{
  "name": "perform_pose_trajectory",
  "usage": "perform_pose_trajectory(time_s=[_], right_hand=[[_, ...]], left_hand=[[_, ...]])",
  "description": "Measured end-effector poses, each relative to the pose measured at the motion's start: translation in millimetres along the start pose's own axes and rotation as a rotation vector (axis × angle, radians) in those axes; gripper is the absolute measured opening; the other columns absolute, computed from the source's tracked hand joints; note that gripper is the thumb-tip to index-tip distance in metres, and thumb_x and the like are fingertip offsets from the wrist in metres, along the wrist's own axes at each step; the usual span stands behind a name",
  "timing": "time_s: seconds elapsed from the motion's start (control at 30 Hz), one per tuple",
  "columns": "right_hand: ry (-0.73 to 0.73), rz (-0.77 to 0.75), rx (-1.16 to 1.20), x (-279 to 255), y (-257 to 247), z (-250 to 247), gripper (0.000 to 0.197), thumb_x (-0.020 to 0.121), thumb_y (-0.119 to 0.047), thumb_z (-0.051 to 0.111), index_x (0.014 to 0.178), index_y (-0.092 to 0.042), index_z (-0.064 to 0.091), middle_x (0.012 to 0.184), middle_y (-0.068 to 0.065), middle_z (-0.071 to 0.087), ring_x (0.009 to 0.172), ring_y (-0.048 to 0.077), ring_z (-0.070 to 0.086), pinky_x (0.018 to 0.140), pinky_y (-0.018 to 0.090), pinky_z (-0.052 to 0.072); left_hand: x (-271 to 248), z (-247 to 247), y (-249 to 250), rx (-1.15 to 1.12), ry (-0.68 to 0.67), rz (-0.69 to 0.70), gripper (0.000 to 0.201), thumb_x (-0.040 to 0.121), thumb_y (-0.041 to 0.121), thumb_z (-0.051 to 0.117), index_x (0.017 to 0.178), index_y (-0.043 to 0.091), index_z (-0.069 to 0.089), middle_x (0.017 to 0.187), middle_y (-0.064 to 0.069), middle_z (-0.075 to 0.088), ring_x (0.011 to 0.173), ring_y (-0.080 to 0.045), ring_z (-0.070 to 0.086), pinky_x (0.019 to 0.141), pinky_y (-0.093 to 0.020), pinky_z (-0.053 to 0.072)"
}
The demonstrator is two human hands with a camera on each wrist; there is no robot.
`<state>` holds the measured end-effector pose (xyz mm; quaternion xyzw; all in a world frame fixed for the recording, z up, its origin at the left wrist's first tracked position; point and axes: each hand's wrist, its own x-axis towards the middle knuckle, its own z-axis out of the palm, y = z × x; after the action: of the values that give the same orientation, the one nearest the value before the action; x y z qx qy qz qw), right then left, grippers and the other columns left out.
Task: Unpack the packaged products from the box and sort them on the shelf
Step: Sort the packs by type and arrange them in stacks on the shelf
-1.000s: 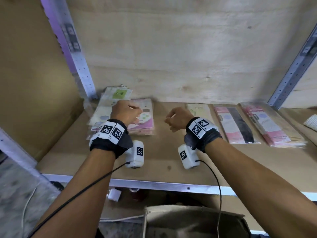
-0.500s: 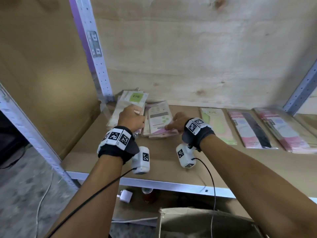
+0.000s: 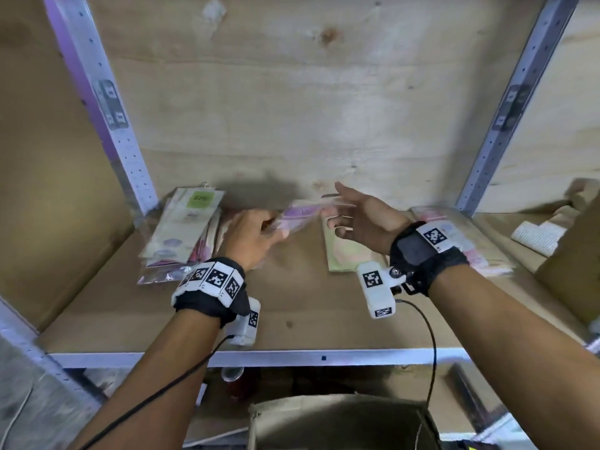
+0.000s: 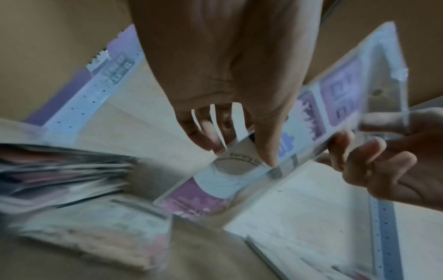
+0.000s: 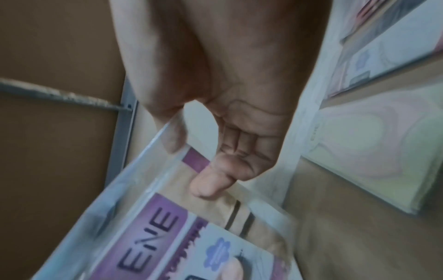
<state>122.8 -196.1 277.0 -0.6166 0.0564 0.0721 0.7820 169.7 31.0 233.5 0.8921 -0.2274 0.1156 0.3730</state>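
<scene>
A: Shelf (image 3: 308, 323) first — wooden board with a metal front edge, under both hands. What lies on it?

B: Left of the left hand (image 3: 251, 237), a stack of packets (image 3: 181, 228), a green-labelled one on top. Under the right hand (image 3: 363, 222), a pale green packet (image 3: 344, 254) lies flat; more pink packets (image 3: 474, 245) lie behind the right wrist.

A: Box?

B: The cardboard box (image 3: 341, 420) stands below the shelf, nearer the person than both hands, with its top open.

A: And the smallest thing?

B: The purple packet (image 3: 298, 216), lifted off the shelf between the two hands. The left thumb and fingers pinch its lower end. The right thumb and fingers pinch its clear top edge, with the other fingers loosely spread.
</scene>
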Motion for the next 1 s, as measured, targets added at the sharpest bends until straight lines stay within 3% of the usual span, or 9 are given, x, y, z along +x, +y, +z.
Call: perform_pose_trajectory(time_s=[0.13, 0.27, 0.37, 0.53, 0.63, 0.73, 0.83, 0.9, 1.0], right_hand=[[0.009, -0.046, 0.136, -15.3, -6.0, -31.2, 0.058, 0.092, -0.062, 0.049, 0.108, -0.009, 0.065, 0.082, 0.008, 0.067, 0.065, 0.020, 0.059, 0.058, 0.027, 0.043], [0.203, -0.122, -0.499, -32.5, 19.5, -49.5, 0.044, 0.087, -0.052, 0.066, 0.107, -0.013, 0.069, 0.076, -0.004, 0.055, 0.069, 0.015, 0.051, 0.063, 0.026, 0.042], [0.162, -0.104, -0.662, -41.6, 40.9, -63.1, 0.024, 0.085, -0.037, 0.075, 0.090, -0.016, 0.063, 0.074, -0.009, 0.051, 0.067, 0.010, 0.051, 0.057, 0.017, 0.039], [0.118, -0.126, -0.485, -45.7, 47.4, -86.6, 0.011, 0.090, 0.001, 0.065, 0.098, -0.005, 0.060, 0.090, 0.008, 0.060, 0.087, 0.021, 0.055, 0.079, 0.027, 0.042], [0.072, -0.069, -0.535, -46.7, 42.7, -96.8, 0.023, 0.092, 0.000, 0.063, 0.115, 0.004, 0.061, 0.105, 0.016, 0.067, 0.098, 0.031, 0.063, 0.086, 0.030, 0.053], [0.019, -0.009, -0.697, -44.0, 42.4, -106.1, 0.035, 0.093, -0.004, 0.063, 0.128, 0.002, 0.059, 0.128, 0.020, 0.063, 0.121, 0.036, 0.058, 0.110, 0.046, 0.041], [-0.020, 0.023, -0.803, -41.3, 44.6, -111.8, 0.039, 0.093, -0.006, 0.064, 0.130, 0.003, 0.057, 0.131, 0.020, 0.061, 0.125, 0.034, 0.055, 0.114, 0.046, 0.036], [-0.016, 0.027, -0.813, -41.0, 45.5, -113.6, 0.040, 0.093, -0.005, 0.063, 0.131, 0.004, 0.056, 0.132, 0.022, 0.059, 0.126, 0.036, 0.054, 0.113, 0.045, 0.037], [-0.002, -0.001, -0.778, -41.8, 46.3, -116.4, 0.037, 0.093, 0.001, 0.061, 0.128, 0.008, 0.055, 0.130, 0.027, 0.059, 0.119, 0.036, 0.057, 0.112, 0.047, 0.038]], left_hand=[[7.6, 15.6, 17.1, -0.241, 0.014, 0.036, 0.025, 0.085, 0.037, 0.073, 0.100, 0.018, 0.078, 0.092, 0.002, 0.079, 0.084, -0.020, 0.074, 0.076, -0.039, 0.060], [12.6, 44.5, 25.2, -0.534, -0.066, -0.058, 0.010, 0.086, 0.030, 0.076, 0.092, 0.021, 0.077, 0.081, 0.012, 0.076, 0.067, -0.003, 0.066, 0.064, -0.023, 0.051], [14.6, 63.4, 26.0, -0.595, -0.099, -0.174, 0.024, 0.083, 0.036, 0.078, 0.089, 0.013, 0.076, 0.076, 0.007, 0.075, 0.062, -0.011, 0.060, 0.057, -0.018, 0.049], [14.9, 83.0, 25.8, -0.775, -0.196, -0.355, 0.033, 0.085, 0.033, 0.077, 0.111, 0.014, 0.074, 0.109, -0.005, 0.077, 0.108, -0.027, 0.070, 0.098, -0.046, 0.052], [25.4, 79.2, 19.9, -1.015, -0.036, -0.391, 0.039, 0.088, 0.021, 0.074, 0.124, 0.008, 0.065, 0.117, -0.009, 0.074, 0.092, -0.015, 0.074, 0.080, -0.028, 0.058], [36.4, 73.4, 4.7, -1.017, 0.123, -0.428, 0.047, 0.088, 0.019, 0.075, 0.130, 0.004, 0.061, 0.120, -0.009, 0.070, 0.089, -0.014, 0.070, 0.072, -0.022, 0.057], [39.5, 75.8, -5.7, -0.889, 0.175, -0.419, 0.029, 0.088, 0.020, 0.074, 0.115, 0.009, 0.071, 0.107, -0.007, 0.073, 0.085, -0.013, 0.069, 0.081, -0.028, 0.056], [38.4, 78.8, -11.0, -0.823, 0.174, -0.419, 0.011, 0.091, 0.024, 0.071, 0.098, 0.016, 0.075, 0.092, -0.004, 0.075, 0.072, -0.011, 0.068, 0.066, -0.023, 0.055], [37.1, 80.4, -20.5, -0.739, 0.141, -0.433, 0.016, 0.093, 0.033, 0.067, 0.083, 0.021, 0.073, 0.073, 0.006, 0.072, 0.052, -0.002, 0.062, 0.049, -0.016, 0.046]])
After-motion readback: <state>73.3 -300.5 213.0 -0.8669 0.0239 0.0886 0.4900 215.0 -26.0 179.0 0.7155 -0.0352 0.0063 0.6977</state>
